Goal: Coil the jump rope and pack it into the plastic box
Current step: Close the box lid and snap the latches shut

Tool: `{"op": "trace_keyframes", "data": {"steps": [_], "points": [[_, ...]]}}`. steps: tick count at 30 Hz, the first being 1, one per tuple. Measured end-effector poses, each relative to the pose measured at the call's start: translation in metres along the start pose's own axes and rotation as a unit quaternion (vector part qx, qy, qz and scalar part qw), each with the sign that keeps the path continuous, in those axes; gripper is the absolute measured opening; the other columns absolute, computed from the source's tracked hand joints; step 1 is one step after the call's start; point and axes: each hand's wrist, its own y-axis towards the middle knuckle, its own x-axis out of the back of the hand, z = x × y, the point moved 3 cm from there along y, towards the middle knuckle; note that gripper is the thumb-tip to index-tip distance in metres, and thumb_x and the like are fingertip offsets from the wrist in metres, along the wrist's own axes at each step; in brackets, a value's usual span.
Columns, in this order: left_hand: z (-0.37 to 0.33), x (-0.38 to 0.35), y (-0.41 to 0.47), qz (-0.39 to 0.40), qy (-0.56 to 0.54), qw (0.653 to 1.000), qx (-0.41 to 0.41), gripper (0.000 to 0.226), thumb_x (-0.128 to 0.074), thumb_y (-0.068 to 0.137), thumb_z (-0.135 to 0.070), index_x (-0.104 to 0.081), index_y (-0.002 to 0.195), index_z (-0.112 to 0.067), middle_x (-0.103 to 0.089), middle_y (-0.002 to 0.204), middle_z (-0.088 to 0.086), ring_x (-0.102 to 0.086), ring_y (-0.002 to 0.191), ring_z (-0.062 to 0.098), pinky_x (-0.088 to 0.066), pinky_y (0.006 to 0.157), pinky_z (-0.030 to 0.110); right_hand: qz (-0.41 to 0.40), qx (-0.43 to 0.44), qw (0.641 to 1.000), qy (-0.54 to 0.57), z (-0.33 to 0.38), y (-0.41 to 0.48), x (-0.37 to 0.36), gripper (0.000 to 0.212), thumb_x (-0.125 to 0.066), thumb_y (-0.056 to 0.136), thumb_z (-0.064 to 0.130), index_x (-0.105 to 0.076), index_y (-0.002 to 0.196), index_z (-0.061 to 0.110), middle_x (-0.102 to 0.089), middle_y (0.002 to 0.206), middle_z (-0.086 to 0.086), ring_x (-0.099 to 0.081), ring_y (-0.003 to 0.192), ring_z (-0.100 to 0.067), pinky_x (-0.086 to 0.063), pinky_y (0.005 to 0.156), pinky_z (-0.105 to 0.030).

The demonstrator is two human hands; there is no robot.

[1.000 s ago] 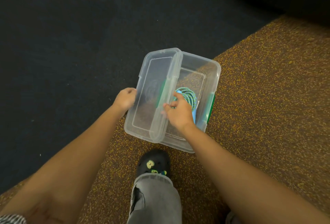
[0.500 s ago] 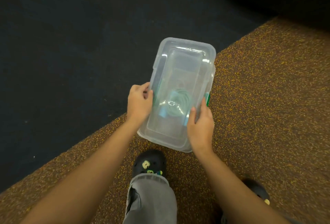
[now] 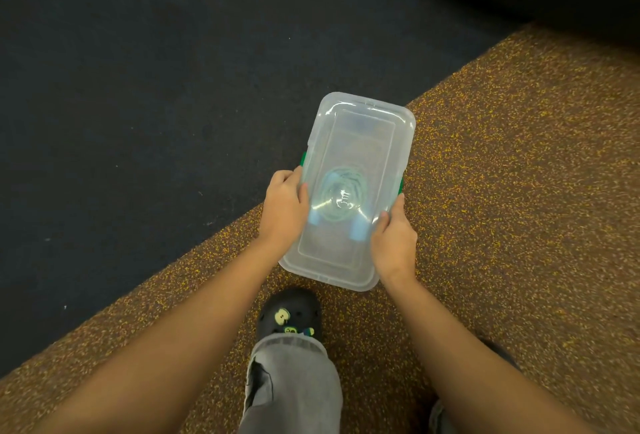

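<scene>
A clear plastic box (image 3: 360,143) with its lid on lies on the floor where the brown speckled mat meets the dark carpet. Through the lid shows the coiled green jump rope (image 3: 341,196) with two light blue handles. My left hand (image 3: 282,212) grips the box's left long edge, thumb on the lid. On the right long edge sits my right hand (image 3: 394,246), fingers curled over the lid's rim. Green latches peek out on both sides by my hands.
My black clog (image 3: 289,314) and grey trouser leg (image 3: 294,385) stand just below the box. Brown speckled mat (image 3: 519,191) spreads to the right, dark carpet (image 3: 138,87) to the left and far side.
The lid, open and tilted a second ago, now sits flat on the box. Both hands have moved to the box's long sides and press on the lid.
</scene>
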Motion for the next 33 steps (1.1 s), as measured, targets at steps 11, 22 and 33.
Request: {"op": "trace_keyframes", "data": {"steps": [11, 22, 33], "points": [[-0.002, -0.002, 0.000, 0.004, 0.017, 1.000, 0.016, 0.033, -0.038, 0.095, -0.010, -0.054, 0.124, -0.009, -0.055, 0.093, 0.014, -0.048, 0.082, 0.018, -0.035, 0.067, 0.025, -0.012, -0.002, 1.000, -0.009, 0.001, 0.000, 0.002, 0.048, -0.030, 0.098, 0.015, -0.023, 0.146, 0.013, -0.061, 0.117, -0.023, -0.058, 0.104, -0.039, -0.046, 0.087, -0.039], [0.005, 0.002, 0.006, 0.004, -0.088, 0.992, 0.095, 0.033, -0.053, 0.091, -0.016, -0.061, 0.123, -0.017, -0.065, 0.114, 0.008, -0.062, 0.094, 0.017, -0.048, 0.086, 0.029, -0.041, -0.071, 0.991, 0.109, 0.003, 0.009, 0.014, 0.031, -0.051, 0.090, 0.016, -0.061, 0.119, 0.010, -0.066, 0.105, -0.006, -0.061, 0.095, -0.022, -0.050, 0.086, -0.032], [0.007, 0.007, 0.006, 0.003, -0.158, 0.975, 0.153, 0.028, -0.060, 0.087, -0.017, -0.065, 0.114, -0.012, -0.069, 0.109, 0.006, -0.060, 0.091, 0.013, -0.048, 0.085, 0.029, 0.010, -0.190, 0.951, 0.244, -0.006, 0.015, 0.020, 0.026, -0.063, 0.084, 0.010, -0.065, 0.110, 0.005, -0.069, 0.107, -0.011, -0.065, 0.096, -0.024, -0.052, 0.091, -0.037]]}}
